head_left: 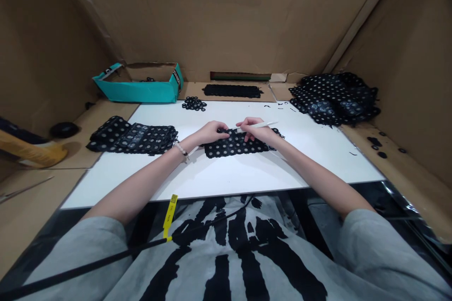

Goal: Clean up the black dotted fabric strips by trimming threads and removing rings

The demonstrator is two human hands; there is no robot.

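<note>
A black rubber sheet with rows of pale round spots (233, 147) lies on the white board in front of me. My left hand (213, 131) pinches its upper left edge between thumb and fingers. In my right hand (254, 129) is a slim white pen-like tool (264, 124), held like a pencil. Its tip points left at the sheet's upper edge, close to my left fingertips. The exact kind of tool is too small to make out. Some of the sheet's right end is hidden behind my right hand and wrist.
Spotted black sheets (141, 138) are stacked at left, with a larger heap (334, 99) at back right. Small black rings (193, 103) lie near a teal box (141, 91). A black strip (232, 91) lies behind. Cardboard walls (247, 23) surround the white board (197, 178). Tweezers (26, 189) rest far left.
</note>
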